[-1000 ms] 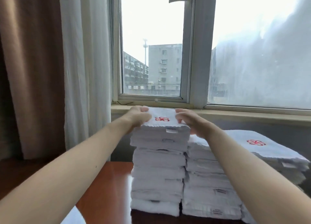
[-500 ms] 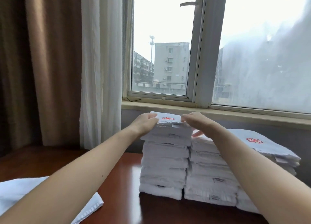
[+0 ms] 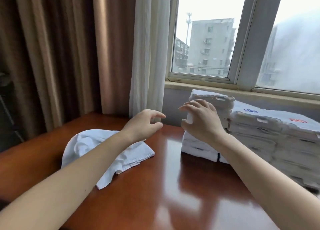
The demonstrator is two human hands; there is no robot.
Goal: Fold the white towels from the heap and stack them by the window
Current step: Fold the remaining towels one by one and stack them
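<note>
- Both hands are released, holding nothing: left hand (image 3: 143, 124), right hand (image 3: 200, 120).
- Rumpled white terry towel (image 3: 81, 143) lies just behind your left hand, under its forearm; left is nearer.

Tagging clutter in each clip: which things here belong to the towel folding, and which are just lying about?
Job: crumpled towel; tall folded stack; lower folded stack; left hand and right hand, both empty.
Lying about: brown curtain; sheer curtain; table, which only bears the towels.
</note>
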